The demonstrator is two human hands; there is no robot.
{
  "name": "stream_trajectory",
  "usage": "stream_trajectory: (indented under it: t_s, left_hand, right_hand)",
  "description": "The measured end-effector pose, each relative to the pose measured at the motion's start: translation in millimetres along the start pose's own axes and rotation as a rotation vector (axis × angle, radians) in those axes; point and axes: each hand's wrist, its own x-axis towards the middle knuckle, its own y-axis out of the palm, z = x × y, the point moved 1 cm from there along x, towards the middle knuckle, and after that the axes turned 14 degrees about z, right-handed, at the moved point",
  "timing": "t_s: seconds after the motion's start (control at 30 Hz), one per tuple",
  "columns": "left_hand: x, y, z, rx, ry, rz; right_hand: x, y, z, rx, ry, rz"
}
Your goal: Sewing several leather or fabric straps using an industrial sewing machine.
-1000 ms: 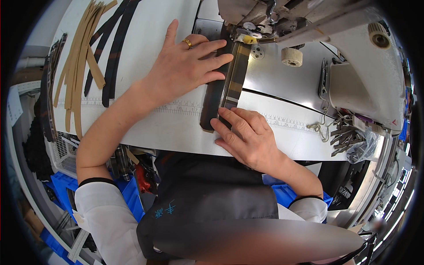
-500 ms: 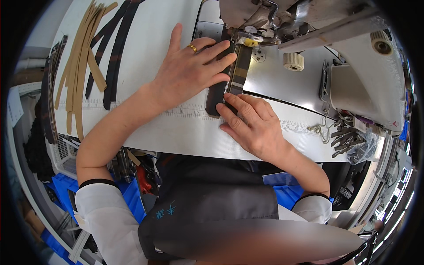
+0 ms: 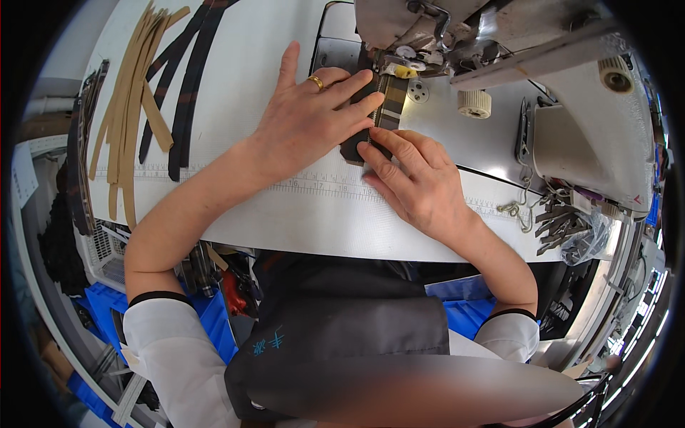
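Observation:
A dark fabric piece with a metal zipper and a brown striped strip along its right side runs under the needle area of a sewing machine. My left hand, a gold ring on one finger, lies spread and flat, its fingertips on the piece just left of the zipper teeth. Close to its near end, my right hand pinches the piece, index and middle fingers on top. The thumb is partly hidden behind them. My fingers cover part of the zipper.
Tan strips and dark strips lie on the white table at the left. A printed ruler scale crosses its near side. At the right are dark zipper pulls, a plastic bag and a thread-like cord.
The zipper piece has slid away from me, farther under the machine. My right hand has moved forward with it, while my left hand stays nearly in place, fingers still spread.

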Motion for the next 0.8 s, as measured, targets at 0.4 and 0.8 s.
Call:
stream_trajectory:
  t_s: [0.4,0.8]
  left_hand:
    - [-0.1,2.7,0.7,-0.006,-0.027,0.026]
    - [-0.1,1.5,4.2,-0.033,0.007,0.014]
  right_hand:
    - [12.4,1.4,-15.8,-0.067,0.004,-0.069]
    - [20.4,2.7,-30.1,-0.027,0.068,-0.029]
